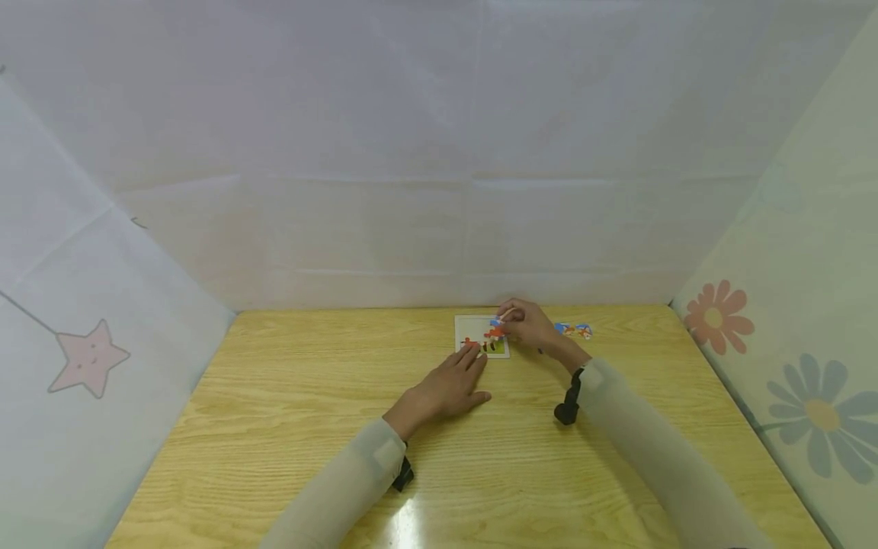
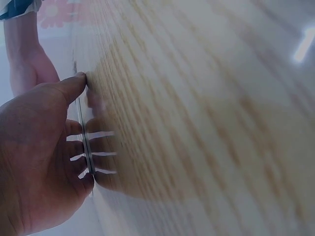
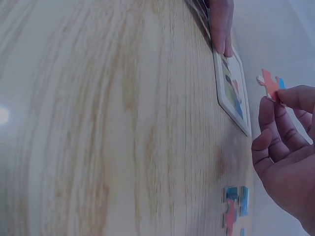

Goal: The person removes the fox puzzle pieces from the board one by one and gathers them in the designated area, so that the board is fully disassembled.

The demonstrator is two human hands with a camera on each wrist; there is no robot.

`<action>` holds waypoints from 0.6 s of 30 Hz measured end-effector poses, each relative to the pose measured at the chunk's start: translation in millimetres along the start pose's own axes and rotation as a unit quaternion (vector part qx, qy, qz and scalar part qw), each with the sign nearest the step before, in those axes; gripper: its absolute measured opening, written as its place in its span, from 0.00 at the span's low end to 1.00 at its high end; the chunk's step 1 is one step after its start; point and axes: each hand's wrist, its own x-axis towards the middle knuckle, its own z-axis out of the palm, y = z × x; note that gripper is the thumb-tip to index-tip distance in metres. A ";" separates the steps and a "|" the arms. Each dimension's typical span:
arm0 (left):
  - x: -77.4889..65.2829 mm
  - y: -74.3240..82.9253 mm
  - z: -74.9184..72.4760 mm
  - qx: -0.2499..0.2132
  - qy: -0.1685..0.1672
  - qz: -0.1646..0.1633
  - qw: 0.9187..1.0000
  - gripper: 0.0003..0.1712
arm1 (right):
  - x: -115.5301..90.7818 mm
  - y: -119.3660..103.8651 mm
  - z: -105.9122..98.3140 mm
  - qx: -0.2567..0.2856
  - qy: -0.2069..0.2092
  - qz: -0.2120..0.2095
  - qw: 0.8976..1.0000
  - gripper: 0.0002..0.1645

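Observation:
A jigsaw puzzle piece (image 3: pixel 270 84), red with some blue and white, is pinched between the thumb and fingers of my right hand (image 1: pixel 531 326), held above the puzzle board. The puzzle board (image 1: pixel 468 323) has a white frame and lies flat near the table's back edge, partly filled with coloured pieces. My left hand (image 1: pixel 449 385) rests with straight fingers on the board's near edge. In the right wrist view, the left fingertips (image 3: pixel 228 46) touch the frame (image 3: pixel 227 104). The left wrist view shows the left hand (image 2: pixel 42 152) from the side, low against the table.
Several loose puzzle pieces (image 1: pixel 575 330) lie on the table right of the board; some loose pieces (image 3: pixel 236 209) show in the right wrist view too. The wooden table (image 1: pixel 288 427) meets a pale cloth wall (image 1: pixel 357 229) just behind the board.

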 end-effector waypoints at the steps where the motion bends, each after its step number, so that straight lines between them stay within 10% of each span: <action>1: -2.5 2.3 -2.8 0.004 0.001 0.002 1.000 0.49 | -0.7 0.2 -1.4 -0.001 -0.001 0.001 1.000 0.22; 18: -9.6 16.0 -16.0 0.032 -0.017 -0.019 0.999 0.46 | -24.1 2.3 -25.6 -0.018 0.004 0.005 1.000 0.22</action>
